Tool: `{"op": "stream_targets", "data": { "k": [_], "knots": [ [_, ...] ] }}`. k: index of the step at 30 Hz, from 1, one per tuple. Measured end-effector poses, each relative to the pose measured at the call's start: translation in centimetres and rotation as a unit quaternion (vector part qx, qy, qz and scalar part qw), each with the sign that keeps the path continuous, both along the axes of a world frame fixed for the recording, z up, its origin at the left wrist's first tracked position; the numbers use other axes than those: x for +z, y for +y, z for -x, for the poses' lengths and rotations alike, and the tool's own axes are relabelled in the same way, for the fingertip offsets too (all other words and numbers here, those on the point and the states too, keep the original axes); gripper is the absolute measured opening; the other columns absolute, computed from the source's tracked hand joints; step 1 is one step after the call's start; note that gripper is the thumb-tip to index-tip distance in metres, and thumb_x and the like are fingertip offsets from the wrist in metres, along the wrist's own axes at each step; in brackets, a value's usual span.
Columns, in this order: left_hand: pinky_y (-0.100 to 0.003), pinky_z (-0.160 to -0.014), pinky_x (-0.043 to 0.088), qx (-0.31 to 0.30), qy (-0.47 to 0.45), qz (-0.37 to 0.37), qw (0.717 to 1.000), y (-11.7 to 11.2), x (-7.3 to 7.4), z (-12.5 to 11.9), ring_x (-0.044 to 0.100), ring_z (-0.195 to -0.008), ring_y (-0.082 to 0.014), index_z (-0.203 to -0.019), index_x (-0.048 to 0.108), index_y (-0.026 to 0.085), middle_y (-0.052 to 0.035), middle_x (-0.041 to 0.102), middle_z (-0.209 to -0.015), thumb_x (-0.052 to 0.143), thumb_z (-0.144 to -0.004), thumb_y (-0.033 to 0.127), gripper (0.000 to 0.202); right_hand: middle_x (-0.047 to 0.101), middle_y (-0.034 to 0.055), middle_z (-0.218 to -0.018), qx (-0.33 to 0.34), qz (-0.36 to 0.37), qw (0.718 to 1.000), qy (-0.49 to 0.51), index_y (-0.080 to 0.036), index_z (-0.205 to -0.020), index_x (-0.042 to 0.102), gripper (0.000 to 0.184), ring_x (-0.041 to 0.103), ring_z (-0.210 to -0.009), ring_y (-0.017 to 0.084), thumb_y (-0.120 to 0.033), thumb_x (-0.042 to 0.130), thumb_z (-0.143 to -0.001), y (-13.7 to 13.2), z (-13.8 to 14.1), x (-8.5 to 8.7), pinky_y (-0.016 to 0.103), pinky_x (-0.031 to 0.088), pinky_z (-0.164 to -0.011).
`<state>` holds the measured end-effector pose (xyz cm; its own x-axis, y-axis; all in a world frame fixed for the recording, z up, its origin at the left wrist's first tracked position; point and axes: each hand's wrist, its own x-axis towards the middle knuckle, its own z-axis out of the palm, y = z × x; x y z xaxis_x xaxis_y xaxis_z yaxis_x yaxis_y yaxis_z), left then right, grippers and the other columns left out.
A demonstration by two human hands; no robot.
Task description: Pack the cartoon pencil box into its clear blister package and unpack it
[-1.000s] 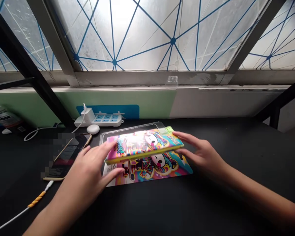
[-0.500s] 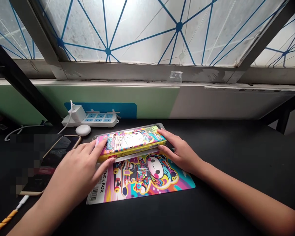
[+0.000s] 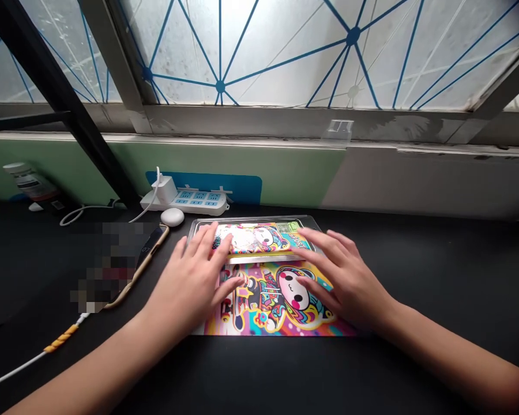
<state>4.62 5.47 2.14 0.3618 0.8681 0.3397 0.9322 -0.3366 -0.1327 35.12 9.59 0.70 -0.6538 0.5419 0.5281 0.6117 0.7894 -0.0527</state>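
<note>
A colourful pencil box (image 3: 259,239) with a cartoon bear print lies in a clear plastic tray (image 3: 259,259). In front of the tray is a bright printed card (image 3: 268,302) with a larger bear figure. My left hand (image 3: 190,282) is open, its fingertips over the box's left end and its thumb above the card. On the other side, my right hand (image 3: 346,276) has its fingers spread, with the tips at the box's right end and over the card. Whether the fingertips touch the box is hard to tell.
A phone (image 3: 149,253) lies at the left, with a charging cable (image 3: 60,339) below it. Behind are a small white round case (image 3: 172,217) and a power strip (image 3: 199,200) with a plug. A bottle (image 3: 34,184) stands far left beside a black frame bar (image 3: 90,144).
The box was tilted between both hands; now it lies flatter and straighter in the tray. Both hands have loosened, the right fingers spreading. The view has turned left.
</note>
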Motion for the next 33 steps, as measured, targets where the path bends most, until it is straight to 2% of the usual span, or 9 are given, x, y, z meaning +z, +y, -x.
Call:
{"op": "stream_targets", "data": {
  "k": [3,5,8,11,14,17,20,24,33],
  "knots": [
    [-0.061,-0.114,0.037,-0.031,-0.017,0.034,0.999,0.7,0.6,-1.5,0.033,-0.151,-0.0402,-0.157,0.04,0.017,-0.0226,0.03,-0.165,0.04,-0.102,0.061,0.07,0.064,0.0158,-0.139,0.08,0.064,0.995,-0.01,-0.023,-0.133,0.061,0.037,0.059,-0.129,0.03,-0.036,0.058,-0.098,-2.0,1.1,0.3,0.049,0.047,-0.106],
    [-0.063,-0.114,0.036,-0.033,-0.023,0.078,0.996,1.4,0.9,-2.4,0.03,-0.152,-0.0406,-0.158,0.037,0.018,-0.0222,0.03,-0.165,0.035,-0.103,0.062,0.071,0.058,0.0176,-0.147,0.092,0.157,0.981,-0.061,-0.021,-0.141,0.058,0.051,0.053,-0.137,0.033,-0.048,0.057,-0.098,-3.1,2.0,0.7,0.051,0.047,-0.109],
    [-0.071,-0.112,0.032,-0.029,-0.032,0.122,0.992,2.5,1.0,-3.2,0.027,-0.152,-0.0434,-0.158,0.038,0.021,-0.0209,0.032,-0.164,0.03,-0.104,0.062,0.068,0.033,0.0193,-0.165,0.075,0.277,0.947,-0.147,-0.019,-0.158,0.036,0.084,0.029,-0.152,0.04,-0.07,0.051,-0.093,-3.9,2.7,1.5,0.064,0.03,-0.119],
    [-0.073,-0.113,0.027,-0.032,-0.041,0.113,0.992,3.2,0.6,-3.0,0.028,-0.152,-0.0417,-0.157,0.04,0.023,-0.0182,0.035,-0.164,0.029,-0.107,0.054,0.059,0.021,0.0181,-0.169,0.06,0.325,0.926,-0.18,-0.019,-0.162,0.027,0.094,0.018,-0.154,0.043,-0.076,0.047,-0.091,-4.2,2.6,2.5,0.071,0.019,-0.12],
    [-0.07,-0.114,0.028,-0.029,-0.046,0.095,0.994,3.6,0.5,-2.1,0.032,-0.151,-0.0394,-0.153,0.045,0.024,-0.0159,0.038,-0.163,0.029,-0.108,0.047,0.053,0.04,0.0177,-0.162,0.057,0.316,0.933,-0.163,-0.021,-0.153,0.046,0.082,0.033,-0.149,0.043,-0.074,0.052,-0.09,-4.4,2.3,3.0,0.069,0.023,-0.119],
    [-0.068,-0.114,0.031,-0.024,-0.044,0.097,0.994,3.7,0.6,-1.2,0.033,-0.151,-0.038,-0.151,0.048,0.025,-0.014,0.04,-0.162,0.028,-0.109,0.045,0.051,0.061,0.0171,-0.138,0.026,0.286,0.951,-0.116,-0.019,-0.133,0.062,0.059,0.054,-0.127,0.037,-0.064,0.054,-0.094,-4.3,2.4,2.6,0.064,0.033,-0.114],
    [-0.067,-0.115,0.03,-0.022,-0.035,0.1,0.994,3.7,0.6,-0.9,0.032,-0.152,-0.0373,-0.151,0.048,0.026,-0.0129,0.039,-0.163,0.028,-0.108,0.047,0.051,0.063,0.018,-0.127,-0.039,0.247,0.965,-0.076,-0.016,-0.129,0.06,0.052,0.056,-0.115,0.035,-0.056,0.053,-0.097,-4.0,2.8,1.8,0.058,0.043,-0.103],
    [-0.067,-0.114,0.03,-0.017,-0.035,0.102,0.994,3.8,0.3,-1.0,0.031,-0.152,-0.0381,-0.151,0.047,0.028,-0.0119,0.038,-0.164,0.03,-0.107,0.052,0.053,0.062,0.0149,-0.119,-0.102,0.226,0.967,-0.06,-0.018,-0.123,0.058,0.041,0.055,-0.109,0.033,-0.051,0.054,-0.099,-3.6,3.0,1.1,0.052,0.046,-0.094],
    [-0.069,-0.113,0.027,-0.031,-0.079,0.107,0.991,3.7,0.4,-0.9,0.033,-0.15,-0.0416,-0.145,0.054,0.026,-0.0126,0.04,-0.162,0.032,-0.107,0.051,0.051,0.063,0.0059,-0.087,-0.128,0.222,0.965,-0.058,-0.024,-0.085,0.045,0.028,0.057,-0.077,0.023,-0.048,0.051,-0.099,-4.2,2.4,1.8,0.036,0.043,-0.069]
  ]
}}
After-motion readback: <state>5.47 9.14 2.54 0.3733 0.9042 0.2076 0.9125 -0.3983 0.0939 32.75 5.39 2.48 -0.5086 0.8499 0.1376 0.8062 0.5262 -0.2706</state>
